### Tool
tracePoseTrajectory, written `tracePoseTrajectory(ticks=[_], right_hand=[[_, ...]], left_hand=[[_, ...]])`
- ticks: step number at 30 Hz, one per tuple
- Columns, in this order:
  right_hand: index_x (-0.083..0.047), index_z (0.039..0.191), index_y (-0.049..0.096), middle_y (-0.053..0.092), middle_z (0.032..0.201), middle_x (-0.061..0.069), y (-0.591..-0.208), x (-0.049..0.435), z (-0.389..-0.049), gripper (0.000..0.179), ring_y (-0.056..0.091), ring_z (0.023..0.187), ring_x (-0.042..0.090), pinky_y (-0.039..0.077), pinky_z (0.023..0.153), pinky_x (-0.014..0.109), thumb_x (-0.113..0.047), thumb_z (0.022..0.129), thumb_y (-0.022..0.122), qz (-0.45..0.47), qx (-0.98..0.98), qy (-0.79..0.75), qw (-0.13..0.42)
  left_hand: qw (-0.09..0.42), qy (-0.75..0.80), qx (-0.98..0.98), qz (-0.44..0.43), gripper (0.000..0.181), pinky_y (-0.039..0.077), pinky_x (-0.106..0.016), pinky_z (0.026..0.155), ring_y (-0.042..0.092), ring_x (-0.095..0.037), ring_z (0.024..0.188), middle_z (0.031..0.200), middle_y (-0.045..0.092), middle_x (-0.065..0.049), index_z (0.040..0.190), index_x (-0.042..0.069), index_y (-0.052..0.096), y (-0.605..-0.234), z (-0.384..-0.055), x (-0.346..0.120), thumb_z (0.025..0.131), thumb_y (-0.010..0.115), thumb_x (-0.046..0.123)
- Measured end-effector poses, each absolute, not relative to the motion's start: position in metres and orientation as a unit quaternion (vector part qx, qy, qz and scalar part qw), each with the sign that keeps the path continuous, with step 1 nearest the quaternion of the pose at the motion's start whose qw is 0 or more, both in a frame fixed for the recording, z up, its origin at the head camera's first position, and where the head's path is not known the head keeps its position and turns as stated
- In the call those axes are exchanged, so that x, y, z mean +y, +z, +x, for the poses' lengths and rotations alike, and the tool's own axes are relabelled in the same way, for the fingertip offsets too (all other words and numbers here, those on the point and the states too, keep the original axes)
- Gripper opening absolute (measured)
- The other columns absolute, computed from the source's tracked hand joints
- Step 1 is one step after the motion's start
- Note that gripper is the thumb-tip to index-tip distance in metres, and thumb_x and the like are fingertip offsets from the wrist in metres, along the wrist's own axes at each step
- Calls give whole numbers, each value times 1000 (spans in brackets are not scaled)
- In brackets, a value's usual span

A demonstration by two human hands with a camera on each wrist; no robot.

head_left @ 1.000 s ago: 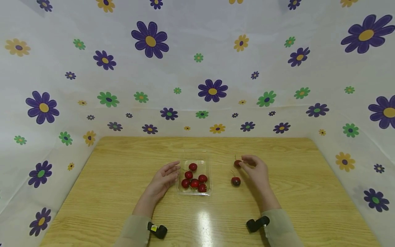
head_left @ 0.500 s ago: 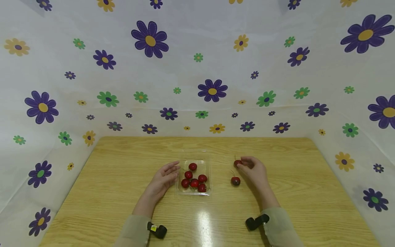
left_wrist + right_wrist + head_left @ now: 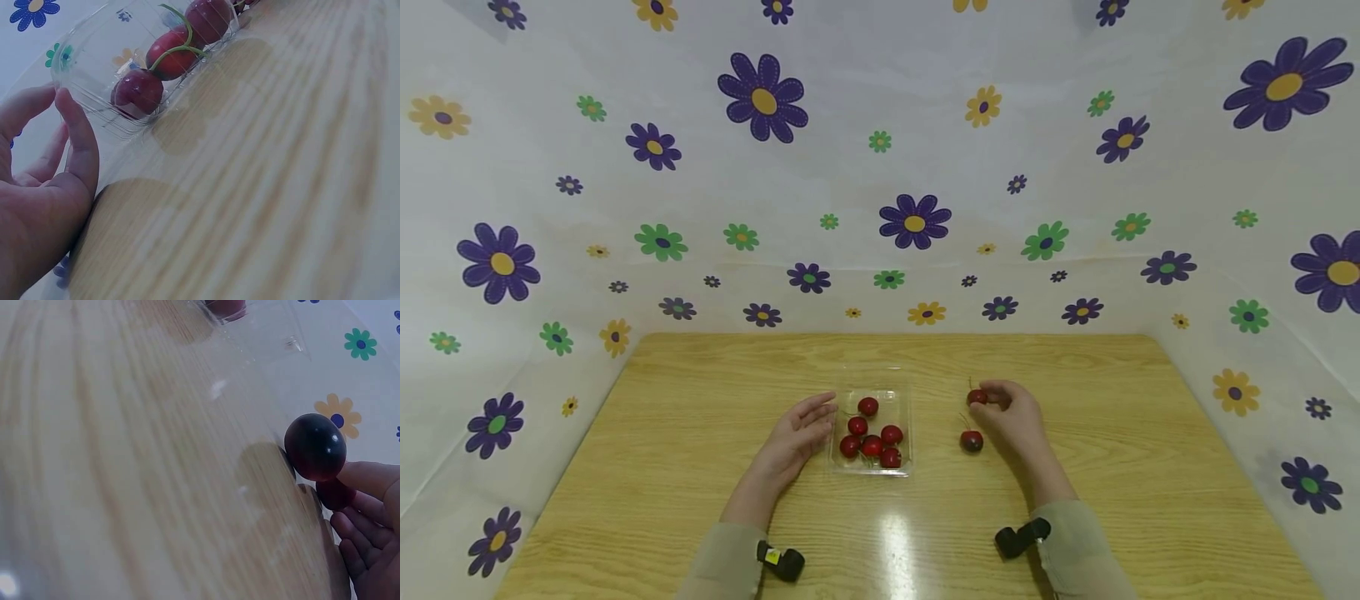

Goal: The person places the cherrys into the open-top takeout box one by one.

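A clear plastic box (image 3: pixel 887 410) holds several red cherries (image 3: pixel 871 447), some with green stems (image 3: pixel 172 51). At its left side is my left hand (image 3: pixel 797 437), fingers lightly bent and fingertips right at the box's edge, as the left wrist view shows too. To the right of the box, my right hand (image 3: pixel 1017 421) pinches a dark red cherry (image 3: pixel 976 397) between thumb and fingers, its stem pointing up. Another cherry (image 3: pixel 972 441), darker on its near side, lies on the table just in front; in the right wrist view this dark cherry (image 3: pixel 315 447) partly covers the pinched cherry (image 3: pixel 335 494).
The wood-grain table (image 3: pixel 715 375) is enclosed at the back and sides by a white flower-print cloth (image 3: pixel 820 175). Black wrist cameras (image 3: pixel 786 564) sit on both sleeves (image 3: pixel 730 554). Light glares off the table in front of the box.
My right hand has shifted slightly left, and its thumb and fingers have come round the far cherry. The left hand, the box and the other cherries stay as they were.
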State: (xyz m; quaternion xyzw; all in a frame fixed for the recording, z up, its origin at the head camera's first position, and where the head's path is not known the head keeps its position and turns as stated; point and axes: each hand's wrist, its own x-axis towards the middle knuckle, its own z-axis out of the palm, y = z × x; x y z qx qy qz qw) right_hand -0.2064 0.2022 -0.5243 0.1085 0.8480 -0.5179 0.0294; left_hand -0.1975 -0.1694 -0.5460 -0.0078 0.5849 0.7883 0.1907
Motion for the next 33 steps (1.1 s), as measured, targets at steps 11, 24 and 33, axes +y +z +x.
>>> tracePoseTrajectory(ticks=[11, 24, 33], right_hand=[[-11, 136, 67, 69, 126, 13, -526, 203, -207, 43, 63, 109, 26, 53, 86, 27, -21, 95, 76, 105, 850, -516, 24], [-10, 134, 69, 69, 122, 15, -524, 203, -207, 41, 64, 105, 26, 53, 83, 27, -23, 96, 77, 101, 855, -508, 13], [-6, 133, 69, 68, 125, 19, -517, 195, -205, 41, 67, 110, 29, 54, 86, 23, -22, 96, 78, 96, 849, -519, 9]], left_hand=[[188, 786, 589, -2, 60, 56, -18, 83, 62, -6, 110, 132, 58, 0, 160, -4, 37, -548, -197, -170, 104, 57, -7], [191, 786, 587, -1, 61, 56, -18, 85, 61, -6, 112, 136, 56, -2, 161, -4, 35, -548, -197, -171, 104, 56, -7], [182, 788, 588, 3, 61, 56, -18, 84, 62, -6, 112, 135, 58, -4, 160, -5, 37, -547, -196, -170, 103, 59, -7]])
